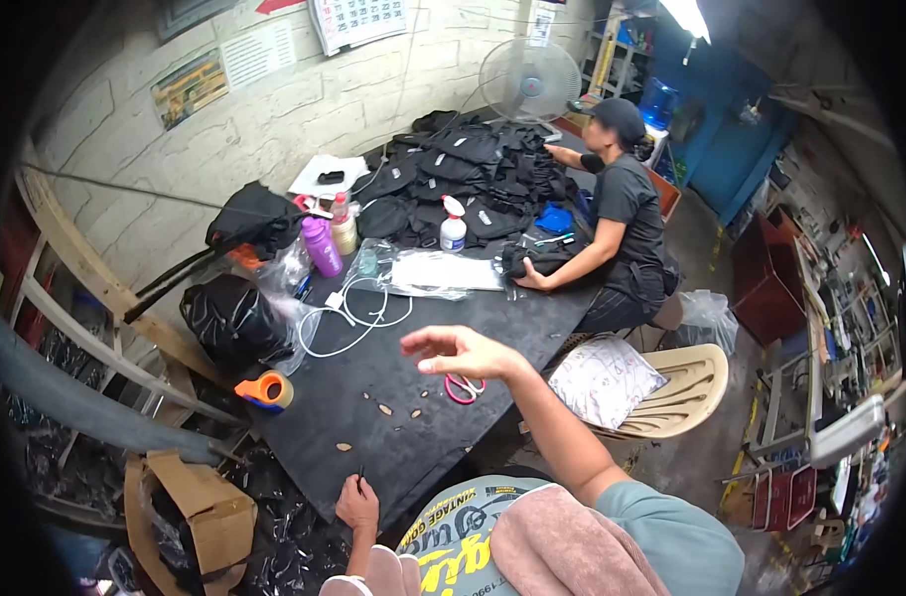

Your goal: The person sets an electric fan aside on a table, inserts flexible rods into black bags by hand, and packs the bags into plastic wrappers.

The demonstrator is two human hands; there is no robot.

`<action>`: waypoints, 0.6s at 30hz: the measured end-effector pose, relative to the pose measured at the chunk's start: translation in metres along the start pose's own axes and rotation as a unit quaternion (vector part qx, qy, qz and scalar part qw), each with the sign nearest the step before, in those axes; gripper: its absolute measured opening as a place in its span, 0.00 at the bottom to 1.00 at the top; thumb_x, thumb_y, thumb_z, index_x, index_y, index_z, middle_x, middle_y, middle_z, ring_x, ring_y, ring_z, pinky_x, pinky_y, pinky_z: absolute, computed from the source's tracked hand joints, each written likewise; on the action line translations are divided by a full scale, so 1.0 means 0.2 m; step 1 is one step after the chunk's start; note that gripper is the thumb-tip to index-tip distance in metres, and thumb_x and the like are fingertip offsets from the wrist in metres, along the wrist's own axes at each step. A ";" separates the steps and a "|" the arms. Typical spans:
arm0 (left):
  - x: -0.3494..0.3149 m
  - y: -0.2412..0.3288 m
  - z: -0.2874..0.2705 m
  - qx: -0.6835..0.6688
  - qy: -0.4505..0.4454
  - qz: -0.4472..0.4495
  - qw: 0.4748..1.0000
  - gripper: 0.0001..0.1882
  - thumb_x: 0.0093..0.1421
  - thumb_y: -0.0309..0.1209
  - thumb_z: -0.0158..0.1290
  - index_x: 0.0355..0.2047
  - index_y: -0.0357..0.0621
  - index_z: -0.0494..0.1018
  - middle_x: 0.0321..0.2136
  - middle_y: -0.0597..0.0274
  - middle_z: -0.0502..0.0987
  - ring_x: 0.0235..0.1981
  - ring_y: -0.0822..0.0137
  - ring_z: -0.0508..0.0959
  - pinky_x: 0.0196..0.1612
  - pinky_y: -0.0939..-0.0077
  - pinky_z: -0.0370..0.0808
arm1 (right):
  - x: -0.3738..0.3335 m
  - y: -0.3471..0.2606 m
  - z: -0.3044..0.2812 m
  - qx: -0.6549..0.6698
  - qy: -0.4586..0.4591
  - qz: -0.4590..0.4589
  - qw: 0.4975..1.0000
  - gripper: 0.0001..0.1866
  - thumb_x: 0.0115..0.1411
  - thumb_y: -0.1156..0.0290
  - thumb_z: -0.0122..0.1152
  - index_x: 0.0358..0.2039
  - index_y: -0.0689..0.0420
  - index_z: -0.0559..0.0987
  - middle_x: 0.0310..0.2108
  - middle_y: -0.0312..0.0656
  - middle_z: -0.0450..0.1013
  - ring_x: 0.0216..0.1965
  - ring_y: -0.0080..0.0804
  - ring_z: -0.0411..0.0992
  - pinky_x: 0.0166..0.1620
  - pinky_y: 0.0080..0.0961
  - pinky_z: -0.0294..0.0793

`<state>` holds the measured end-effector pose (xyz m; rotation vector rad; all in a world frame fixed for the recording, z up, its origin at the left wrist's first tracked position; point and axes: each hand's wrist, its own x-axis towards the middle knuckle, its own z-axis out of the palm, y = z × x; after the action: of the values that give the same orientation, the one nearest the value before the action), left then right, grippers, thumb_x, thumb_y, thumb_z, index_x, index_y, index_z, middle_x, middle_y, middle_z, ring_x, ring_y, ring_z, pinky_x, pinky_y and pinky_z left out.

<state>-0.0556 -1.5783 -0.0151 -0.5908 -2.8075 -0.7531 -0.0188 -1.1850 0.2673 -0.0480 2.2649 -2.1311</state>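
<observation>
My right hand (461, 353) is raised over the black table (324, 397), its fingers stretched out with a gap to the thumb and nothing in them. Scissors with pink handles (464, 388) lie on the table just below that hand. At the table's near edge my left hand (357, 504) is closed, and a small dark thin thing (361, 473) sticks out from its fingers; its kind is too small to make out. Several small tan oval pieces (384, 409) are scattered on the tabletop between my hands and the orange tape roll (272, 388).
Across the table a seated person (627, 199) handles a black bag (527, 268) beside a pile of black bags (463, 164). A white cable (348, 350), purple bottle (322, 247) and spray bottle (453, 226) stand or lie there. At right is a chair (706, 382); at lower left, a cardboard box (219, 521).
</observation>
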 end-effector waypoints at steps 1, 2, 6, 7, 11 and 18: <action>0.00 -0.01 0.00 0.004 0.000 -0.006 1.000 0.10 0.64 0.37 0.56 0.42 0.49 0.78 0.33 0.55 0.83 0.33 0.47 0.83 0.35 0.51 0.77 | 0.00 0.13 0.03 0.032 0.007 0.023 0.999 0.31 0.66 0.62 0.70 0.65 0.61 0.72 0.61 0.46 0.74 0.61 0.32 0.73 0.63 0.34 0.72; 0.01 -0.01 0.01 0.003 -0.004 -0.005 1.000 0.09 0.64 0.37 0.57 0.42 0.49 0.78 0.33 0.55 0.83 0.33 0.47 0.83 0.34 0.51 0.77 | 0.01 0.24 0.05 0.064 0.012 0.048 0.997 0.30 0.67 0.62 0.70 0.65 0.61 0.72 0.61 0.46 0.74 0.61 0.32 0.73 0.64 0.33 0.72; 0.01 -0.01 0.01 -0.012 -0.003 0.000 1.000 0.09 0.63 0.36 0.57 0.42 0.48 0.78 0.33 0.55 0.83 0.33 0.47 0.83 0.35 0.51 0.78 | 0.00 0.42 0.20 -0.015 -0.075 0.129 0.989 0.34 0.65 0.56 0.70 0.65 0.63 0.72 0.59 0.48 0.76 0.61 0.34 0.73 0.64 0.31 0.71; 0.02 0.00 0.00 -0.014 0.001 0.005 1.000 0.09 0.63 0.36 0.57 0.41 0.49 0.78 0.33 0.56 0.83 0.33 0.48 0.83 0.35 0.52 0.78 | 0.00 0.44 0.22 -0.037 -0.093 0.150 0.984 0.33 0.66 0.57 0.70 0.65 0.63 0.72 0.59 0.47 0.76 0.61 0.33 0.73 0.64 0.31 0.71; 0.03 0.00 -0.01 -0.020 -0.008 0.003 1.000 0.09 0.63 0.37 0.57 0.40 0.50 0.77 0.33 0.57 0.83 0.33 0.48 0.83 0.34 0.53 0.79 | 0.01 0.56 0.30 -0.134 -0.090 0.176 0.971 0.35 0.65 0.51 0.68 0.63 0.65 0.74 0.58 0.53 0.77 0.60 0.40 0.76 0.62 0.32 0.73; 0.02 -0.02 -0.03 -0.036 -0.025 0.000 0.999 0.08 0.64 0.38 0.56 0.40 0.51 0.77 0.34 0.58 0.83 0.34 0.49 0.83 0.35 0.53 0.78 | -0.04 0.84 0.45 -0.356 -0.114 0.306 0.876 0.27 0.61 0.48 0.68 0.49 0.58 0.83 0.45 0.54 0.82 0.51 0.50 0.80 0.52 0.42 0.77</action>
<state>-0.0597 -1.5836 -0.0105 -0.6282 -2.8354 -0.8542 -0.0071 -1.2633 0.0940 0.3335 2.3465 -0.8861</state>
